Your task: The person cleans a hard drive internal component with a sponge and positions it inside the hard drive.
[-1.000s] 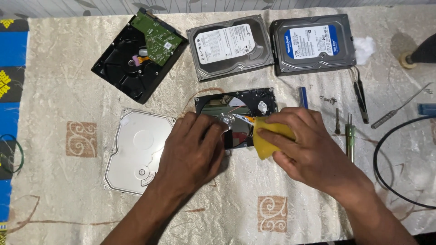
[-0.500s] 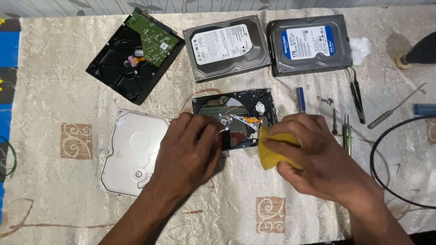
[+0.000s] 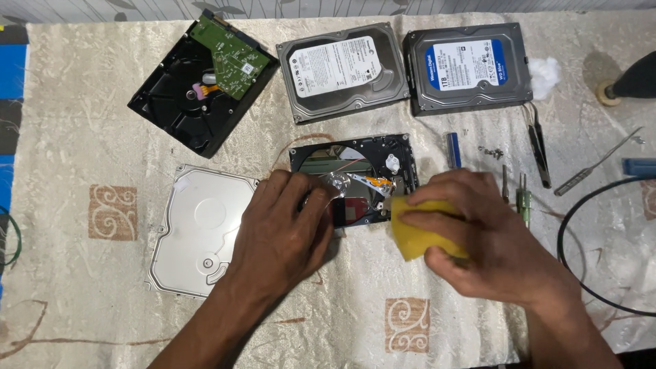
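An opened hard drive (image 3: pixel 362 164) with a shiny platter lies in the middle of the cloth-covered table (image 3: pixel 82 287). My left hand (image 3: pixel 283 229) rests on its near left corner, fingers pressing on it. My right hand (image 3: pixel 482 236) is shut on a yellow sponge (image 3: pixel 417 232) just off the drive's near right corner. The drive's silver lid (image 3: pixel 195 229) lies flat to the left of my left hand.
At the back lie a black drive with a green circuit board (image 3: pixel 201 85), a silver-labelled drive (image 3: pixel 338 72) and a blue-labelled drive (image 3: pixel 468 68). Tweezers (image 3: pixel 540 154), small screwdrivers (image 3: pixel 523 198), a blue bit (image 3: pixel 453 150), screws and a black cable (image 3: pixel 581 253) sit on the right.
My right hand has drawn the sponge off the platter toward the near right. My left hand has stayed on the drive.
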